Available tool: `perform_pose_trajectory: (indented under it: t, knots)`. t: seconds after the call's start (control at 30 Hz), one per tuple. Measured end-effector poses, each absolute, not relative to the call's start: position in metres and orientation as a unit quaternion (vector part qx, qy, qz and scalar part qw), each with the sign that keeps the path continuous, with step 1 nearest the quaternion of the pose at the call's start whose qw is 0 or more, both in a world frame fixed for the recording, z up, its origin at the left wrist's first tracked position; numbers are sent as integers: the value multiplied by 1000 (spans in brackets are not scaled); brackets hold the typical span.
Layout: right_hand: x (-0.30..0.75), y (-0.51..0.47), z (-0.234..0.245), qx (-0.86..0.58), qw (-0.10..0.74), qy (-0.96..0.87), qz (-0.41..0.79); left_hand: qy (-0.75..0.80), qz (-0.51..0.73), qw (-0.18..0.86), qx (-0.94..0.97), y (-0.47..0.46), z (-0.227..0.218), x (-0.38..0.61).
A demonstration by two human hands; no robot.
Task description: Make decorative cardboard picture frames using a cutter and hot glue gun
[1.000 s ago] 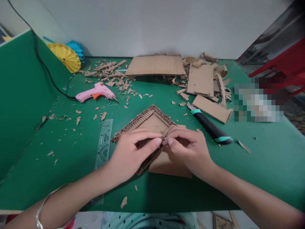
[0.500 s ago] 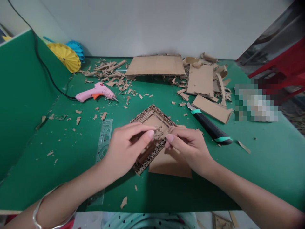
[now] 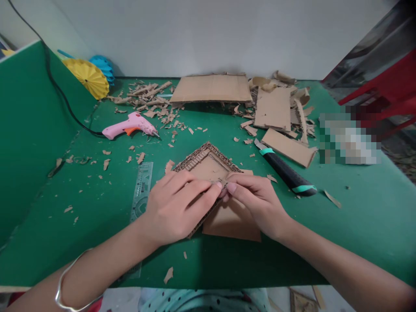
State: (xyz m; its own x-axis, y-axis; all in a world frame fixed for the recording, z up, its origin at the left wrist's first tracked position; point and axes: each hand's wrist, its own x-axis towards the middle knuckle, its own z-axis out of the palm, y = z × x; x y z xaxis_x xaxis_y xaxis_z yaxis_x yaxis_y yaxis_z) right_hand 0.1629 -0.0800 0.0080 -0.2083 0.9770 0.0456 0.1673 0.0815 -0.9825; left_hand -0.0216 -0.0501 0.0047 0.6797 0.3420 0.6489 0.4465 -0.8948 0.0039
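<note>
A shallow cardboard tray (image 3: 209, 161) with raised corrugated walls lies turned cornerwise on the green table. Over its near part my left hand (image 3: 182, 206) is closed, thumb and forefinger pinching at a small torn cardboard scrap (image 3: 223, 183). My right hand (image 3: 256, 195), also closed, pinches the same spot from the other side, so the fingertips almost meet above the tray's right wall. Under my right hand a flat cardboard piece (image 3: 232, 223) rests on the table, partly covered by the tray. Much of the tray's near side is hidden by my left hand.
A clear ruler (image 3: 142, 186) lies left of the tray, a pink glue gun (image 3: 130, 124) behind it. To the right is a black utility knife (image 3: 284, 169), blade out. Cardboard sheets (image 3: 211, 88) and shavings pile along the back, beside yellow (image 3: 86, 78) and blue pleated paper discs.
My left hand has shifted right and its fingertips now come close to my right hand's. A cardboard scrap now shows beside the tray's left wall. My right hand has barely moved.
</note>
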Motion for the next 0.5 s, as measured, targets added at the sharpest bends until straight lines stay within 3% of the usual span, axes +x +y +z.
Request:
perform_pose_trajectory:
  t: [0.5]
  knots:
    - [163,-78,9,-484,405,-572,525,-237,-349,41,-906,-50,6,-19]
